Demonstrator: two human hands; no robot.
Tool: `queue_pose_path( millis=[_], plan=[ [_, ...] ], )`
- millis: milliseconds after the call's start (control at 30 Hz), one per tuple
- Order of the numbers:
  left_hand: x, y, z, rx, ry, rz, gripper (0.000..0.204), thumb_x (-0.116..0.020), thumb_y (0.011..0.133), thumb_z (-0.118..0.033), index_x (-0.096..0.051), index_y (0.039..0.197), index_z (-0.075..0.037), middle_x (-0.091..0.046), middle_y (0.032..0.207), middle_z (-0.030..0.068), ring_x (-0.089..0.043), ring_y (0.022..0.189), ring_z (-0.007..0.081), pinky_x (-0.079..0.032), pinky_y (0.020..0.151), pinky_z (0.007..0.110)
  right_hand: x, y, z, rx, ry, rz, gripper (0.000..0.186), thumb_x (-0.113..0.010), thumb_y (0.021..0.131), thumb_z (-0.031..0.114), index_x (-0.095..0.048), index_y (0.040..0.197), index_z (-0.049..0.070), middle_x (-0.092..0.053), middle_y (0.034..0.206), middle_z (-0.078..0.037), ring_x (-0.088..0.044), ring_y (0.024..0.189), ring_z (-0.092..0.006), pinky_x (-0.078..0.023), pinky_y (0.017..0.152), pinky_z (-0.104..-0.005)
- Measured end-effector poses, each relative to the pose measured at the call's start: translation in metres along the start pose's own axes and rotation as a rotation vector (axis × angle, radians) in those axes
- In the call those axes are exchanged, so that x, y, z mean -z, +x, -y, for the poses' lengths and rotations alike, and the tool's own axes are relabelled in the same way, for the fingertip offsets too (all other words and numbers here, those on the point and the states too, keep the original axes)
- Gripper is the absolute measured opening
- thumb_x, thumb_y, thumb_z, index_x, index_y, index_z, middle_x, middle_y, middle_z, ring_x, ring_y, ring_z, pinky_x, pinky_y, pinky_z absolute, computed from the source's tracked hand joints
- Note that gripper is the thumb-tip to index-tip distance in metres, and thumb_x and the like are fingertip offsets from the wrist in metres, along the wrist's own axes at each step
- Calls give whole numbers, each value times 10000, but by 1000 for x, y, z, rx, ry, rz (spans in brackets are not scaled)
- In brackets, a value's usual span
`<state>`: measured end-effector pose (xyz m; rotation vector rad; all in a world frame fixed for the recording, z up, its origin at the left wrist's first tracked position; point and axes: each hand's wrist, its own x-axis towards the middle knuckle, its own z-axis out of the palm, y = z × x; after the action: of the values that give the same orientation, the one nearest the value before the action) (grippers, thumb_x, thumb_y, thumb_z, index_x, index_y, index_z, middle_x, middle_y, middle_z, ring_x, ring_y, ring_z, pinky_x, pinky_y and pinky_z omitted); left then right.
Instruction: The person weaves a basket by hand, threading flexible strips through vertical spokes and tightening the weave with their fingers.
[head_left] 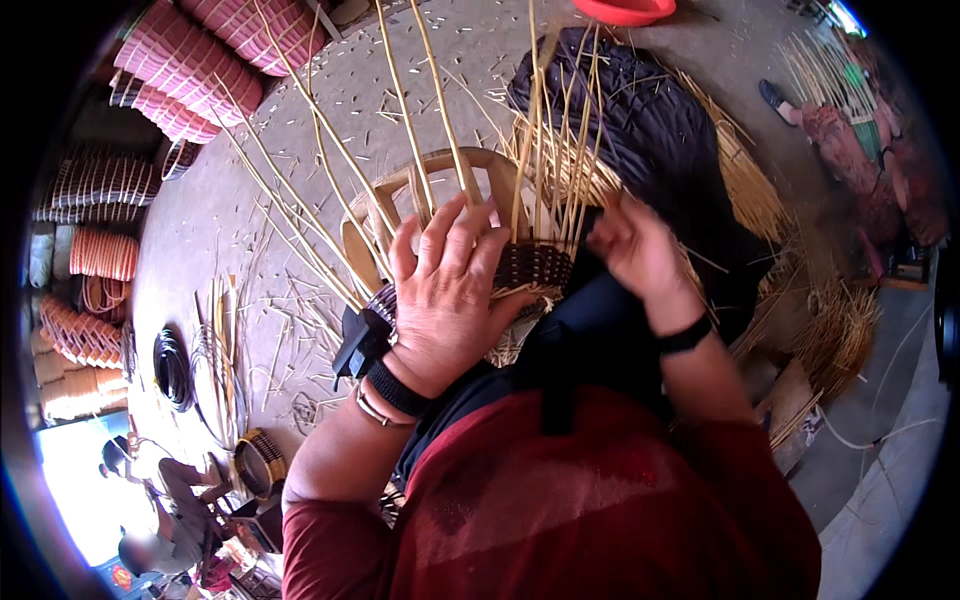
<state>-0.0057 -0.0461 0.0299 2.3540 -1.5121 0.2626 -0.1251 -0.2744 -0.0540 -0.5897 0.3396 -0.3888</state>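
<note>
Brown-and-pale woven wicker basket (535,265) with tall pale stakes (403,100) at far edge of my dark-trousered lap (590,345). My left grip (450,268) spread wide on it; my right grip (640,245) blurred beside stakes, can't tell if holding. Curved light-wood frame (490,165) just beyond.

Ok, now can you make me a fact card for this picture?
Left hand: fingers spread, on brown basket
Right hand: raised, blurred, right of the basket
Rods: pale, standing up from the basket
Top left: pink baskets
Top: red basin
Left side: black coil
Others: one person lower left, another upper right
</note>
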Motion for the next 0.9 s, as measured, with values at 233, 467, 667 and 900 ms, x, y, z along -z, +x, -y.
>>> queue_pose_path(
  millis=[233, 467, 667, 900],
  plan=[
    [-23, 12, -29, -98, 326, 174, 846, -804, 720, -464, -510, 1448, -149, -507, 1428, 79, -294, 1489, 282, -87, 1184, 687, 24, 16, 2, -56, -11, -10, 189, -572, 1016, 186, -635, 1127, 46, -674, 1060, -89, -656, 989, -254, -527, 948, -404],
    [-31, 29, -29, -156, 356, 94, 408, -629, 822, -155, -627, 1221, -69, -589, 1120, 56, -534, 1155, 231, -357, 1088, 455, -40, 128, -27, 657, -1601, 58, 458, -645, 924, 108, -557, 1356, -14, -682, 1147, -116, -670, 1031, -227, -537, 922, -397],
    [-22, 22, -2, -248, 238, 170, 606, -849, 634, -289, -641, 1175, -113, -576, 1194, 51, -528, 1154, 235, -405, 996, 409, -37, 69, -7, 248, -557, -83, 489, -701, 887, 110, -565, 1343, -1, -696, 914, -116, -668, 742, -206, -499, 624, -332],
    [28, -12, 14, -133, 90, -18, 669, -885, 565, -346, -668, 1171, -164, -575, 1158, 48, -532, 1108, 261, -433, 958, 397, 62, 4, 99, 412, 219, 120, 272, -519, 1028, 109, -600, 1260, -6, -326, 672, 57, -363, 602, -84, -350, 568, -256]
  ],
)
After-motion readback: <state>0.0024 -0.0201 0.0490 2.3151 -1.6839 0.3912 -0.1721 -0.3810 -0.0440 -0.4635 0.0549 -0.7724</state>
